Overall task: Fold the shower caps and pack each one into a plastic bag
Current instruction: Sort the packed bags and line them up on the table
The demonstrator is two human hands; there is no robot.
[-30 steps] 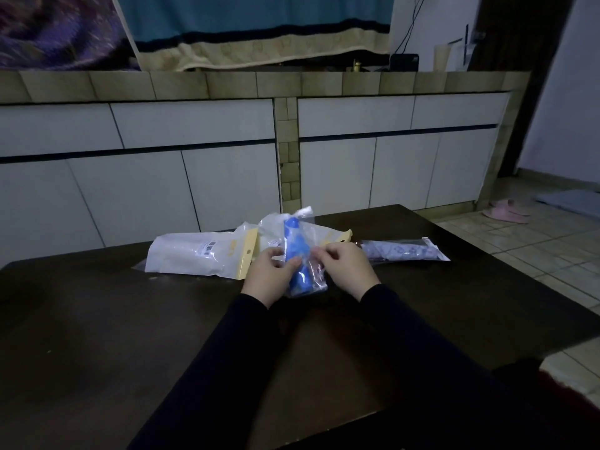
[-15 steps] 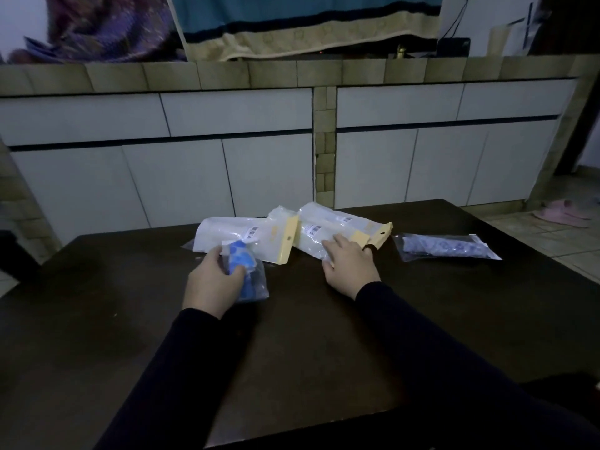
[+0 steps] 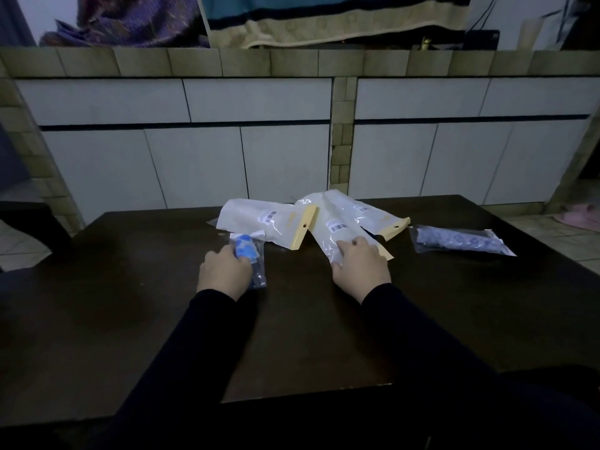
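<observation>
A clear plastic bag with a folded blue shower cap (image 3: 248,254) inside lies on the dark table (image 3: 130,319), and my left hand (image 3: 225,274) holds it from the left side. My right hand (image 3: 358,266) rests with its fingers on a white packaged bag with a yellow header (image 3: 344,228). A second white package (image 3: 263,222) lies just behind the blue cap bag. A third white package (image 3: 367,214) lies partly under the one I touch. A packed bag with a grey-blue patterned cap (image 3: 461,241) lies at the right.
White cabinet doors under a tiled counter (image 3: 292,63) stand behind the table. Cloth hangs above the counter. A pink slipper (image 3: 581,219) lies on the tiled floor at the right. The table's near edge runs just in front of my forearms.
My left hand carried the blue cap bag from the table's middle to the left and set it down. My right hand let go of it and moved onto the white package.
</observation>
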